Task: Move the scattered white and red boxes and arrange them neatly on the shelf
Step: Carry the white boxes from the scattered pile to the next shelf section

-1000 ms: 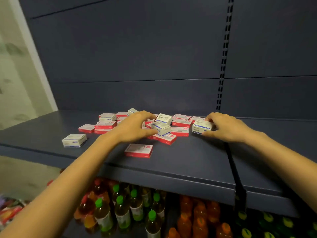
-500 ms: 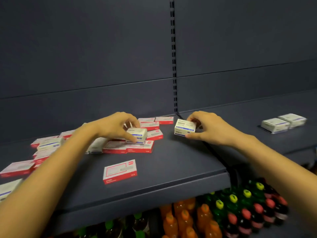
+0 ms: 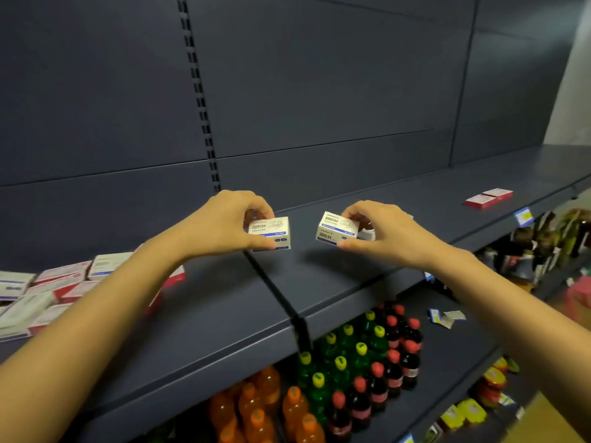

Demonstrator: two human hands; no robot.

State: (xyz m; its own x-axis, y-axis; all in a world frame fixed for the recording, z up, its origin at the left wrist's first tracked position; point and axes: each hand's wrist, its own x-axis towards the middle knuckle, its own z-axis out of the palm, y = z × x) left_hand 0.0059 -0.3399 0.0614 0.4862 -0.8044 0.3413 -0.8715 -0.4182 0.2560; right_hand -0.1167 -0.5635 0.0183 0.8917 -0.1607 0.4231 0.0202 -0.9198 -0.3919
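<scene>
**Head view: one white box held in each hand above the shelf**

Head view, centre of frame. The left hand [image 3: 224, 223] grasps a white box with a blue band, the left box [image 3: 271, 233]. The thumb is on its near lower edge and the fingers curl over its far top edge. This box projects from the hand toward frame right, printed top face up, over the seam [image 3: 271, 282] between two sections of the shelf [image 3: 319, 282]. Whether it touches the shelf cannot be told.

The right hand [image 3: 380, 235] grasps the right box [image 3: 335, 228], which carries the same print. The thumb is under its near edge and the fingers are over its far edge. This box projects toward frame left and is tilted. A shadow lies on the shelf below it. The two boxes are near each other but apart, with bare shelf between them. A white shape shows behind the right hand's fingers, mostly hidden.

Surroundings:
- **Lower left of frame:** a pile of white and red boxes [image 3: 48, 292] lies on the shelf, blurred and partly covered by the left forearm.
- **Right of frame:** two flat red boxes [image 3: 488, 197] lie side by side, touching, near the shelf's front edge and well apart from both hands. Bare shelf surface lies between them and the right hand.
- **Front edge, just below the red boxes:** a blue price tag [image 3: 523, 216].
- **Back panel:** a slotted upright [image 3: 200, 100] runs up above the left hand.
- **Bottom of frame:** a lower shelf [image 3: 447, 356] carries orange bottles [image 3: 256, 401], green bottles [image 3: 339, 356] with yellow caps, and dark bottles [image 3: 393, 356] with red caps.
</scene>
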